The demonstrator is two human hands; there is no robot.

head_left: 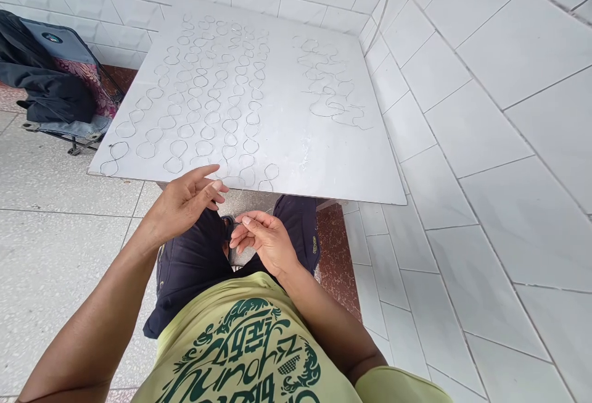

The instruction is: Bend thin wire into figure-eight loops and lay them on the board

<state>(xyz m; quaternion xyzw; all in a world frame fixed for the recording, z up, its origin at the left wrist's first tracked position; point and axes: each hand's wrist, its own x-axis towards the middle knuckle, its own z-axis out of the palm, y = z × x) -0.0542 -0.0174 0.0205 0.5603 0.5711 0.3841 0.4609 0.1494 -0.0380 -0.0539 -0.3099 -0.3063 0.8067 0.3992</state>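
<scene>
My right hand (266, 239) is closed in a pinch, below the table's front edge and above my lap. A thin wire (269, 210) shows faintly at its fingertips; most of its length is too fine to make out. My left hand (192, 199) hovers at the front edge with its index finger stretched out and the thumb apart from it. I see nothing held in it. On the white tabletop (287, 168) just beyond lie rows of thin wire pieces bent into figure-eight loops, one wire figure-eight (269, 176) close to the edge.
A looser tangle of wire pieces (330, 82) lies on the tabletop's right part. Tiled walls (462, 113) stand behind and to the right. At the left is a folding chair (65, 82) with dark cloth on it. A cable (386, 5) hangs in the corner.
</scene>
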